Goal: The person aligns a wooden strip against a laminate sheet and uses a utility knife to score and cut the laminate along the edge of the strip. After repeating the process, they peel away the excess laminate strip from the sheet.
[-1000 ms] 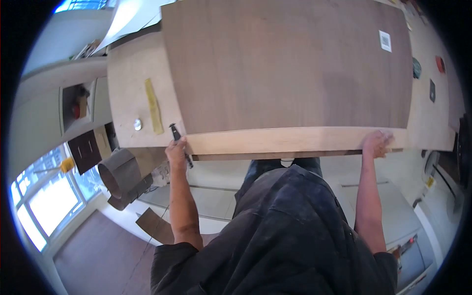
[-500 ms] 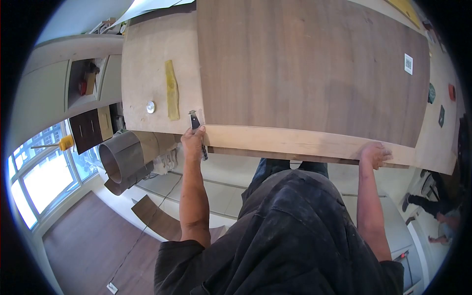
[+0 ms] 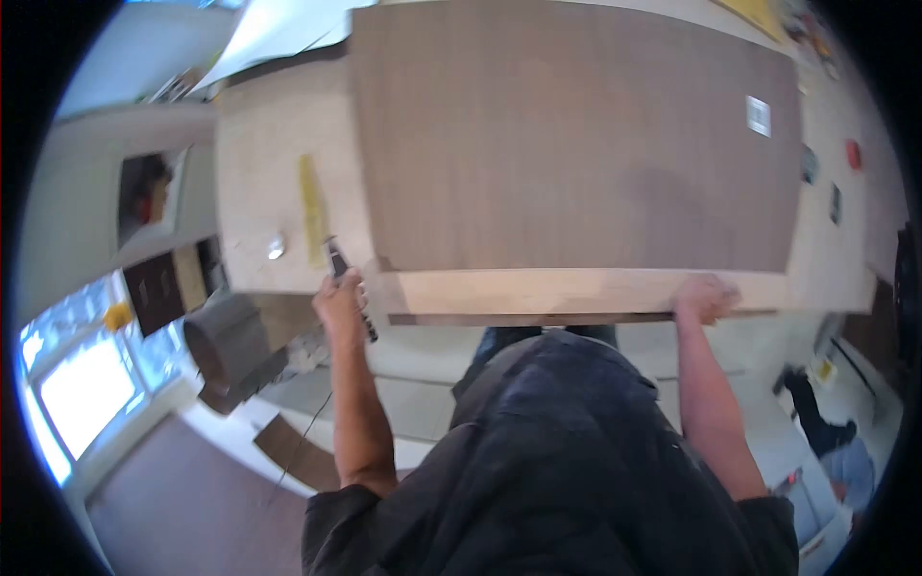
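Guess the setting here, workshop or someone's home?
Most likely a carpentry or fit-out workspace. A large veneered panel lies on a bare plywood workbench, the left hand holds a utility knife at the panel's corner, and a roll of veneer sits below the bench.

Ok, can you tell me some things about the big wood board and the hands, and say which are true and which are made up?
1. The left hand holds a dark tool. True.
2. The right hand is up in the air, touching nothing. False: it rests on the near edge of the light wood strip.
3. A brown wood panel lies flat on the workbench. True.
4. The white sticker is beside the left hand. False: it is at the panel's far right corner.
5. A yellow strip lies left of the panel. True.
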A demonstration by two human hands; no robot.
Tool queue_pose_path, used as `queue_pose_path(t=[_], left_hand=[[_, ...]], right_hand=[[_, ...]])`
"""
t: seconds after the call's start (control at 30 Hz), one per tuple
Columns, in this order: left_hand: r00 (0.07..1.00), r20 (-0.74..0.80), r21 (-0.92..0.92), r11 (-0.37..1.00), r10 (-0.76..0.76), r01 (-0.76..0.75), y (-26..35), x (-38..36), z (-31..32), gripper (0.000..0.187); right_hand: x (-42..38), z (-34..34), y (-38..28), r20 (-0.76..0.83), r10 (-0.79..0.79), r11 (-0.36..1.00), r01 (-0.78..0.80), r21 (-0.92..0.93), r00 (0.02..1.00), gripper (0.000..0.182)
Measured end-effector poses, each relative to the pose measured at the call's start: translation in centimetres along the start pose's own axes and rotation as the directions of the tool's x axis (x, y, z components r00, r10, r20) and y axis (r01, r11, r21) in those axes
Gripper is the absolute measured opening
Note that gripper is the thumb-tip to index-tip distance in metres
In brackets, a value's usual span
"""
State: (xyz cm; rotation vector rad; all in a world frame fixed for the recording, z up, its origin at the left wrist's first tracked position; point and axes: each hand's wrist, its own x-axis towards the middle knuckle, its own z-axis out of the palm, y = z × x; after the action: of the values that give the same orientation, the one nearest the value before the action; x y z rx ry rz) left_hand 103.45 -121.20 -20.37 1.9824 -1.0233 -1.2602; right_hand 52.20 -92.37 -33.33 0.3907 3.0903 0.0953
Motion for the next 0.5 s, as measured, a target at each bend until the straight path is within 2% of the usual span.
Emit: queue_pose_path(t=[0.03,0.07,0.13,0.2,0.27,0.37,0.5], left_hand=[[0.995,0.062,-0.076,0.994,-0.075,0.079,2.6,-1.8,1.7,0.017],[0.962,0.267,-0.221,0.967,-0.064,0.126,3.5,-2.2,2.6,0.021],[0.825,0.547,-0.415,0.81,-0.14,0.413,7.4,-5.7,6.3,0.022],[0.581,0.804,-0.286,0.774,-0.128,0.566,8.2,-7.1,8.9,0.024],[0.461,0.861,-0.124,0.79,-0.215,0.6,6.2,-7.5,12.0,0.024],[0.466,0.857,-0.026,0.885,-0.22,0.465,4.6,-9.0,15.9,0.021],[0.45,0.875,0.039,0.952,-0.178,0.302,6.1,-10.8,18.7,0.028]], right_hand=[[0.2,0.0,0.1,-0.015,-0.017,0.999,0.017,-0.041,1.0,0.066],[-0.2,-1.3,-0.4,-0.038,0.005,1.0,-0.005,0.009,0.999,0.066],[-0.4,-2.4,-0.3,-0.052,0.019,0.998,-0.016,0.067,0.998,0.067],[-1.8,-2.6,-1.1,-0.037,-0.003,0.995,0.007,0.098,0.999,0.068],[-2.1,-2.3,-1.1,-0.014,-0.001,0.994,0.003,0.106,1.0,0.069],[-1.5,-2.7,-0.7,-0.013,0.011,0.996,-0.01,0.09,1.0,0.07],[-2.1,-3.5,-1.0,-0.009,-0.003,0.994,0.004,0.111,1.0,0.071]])
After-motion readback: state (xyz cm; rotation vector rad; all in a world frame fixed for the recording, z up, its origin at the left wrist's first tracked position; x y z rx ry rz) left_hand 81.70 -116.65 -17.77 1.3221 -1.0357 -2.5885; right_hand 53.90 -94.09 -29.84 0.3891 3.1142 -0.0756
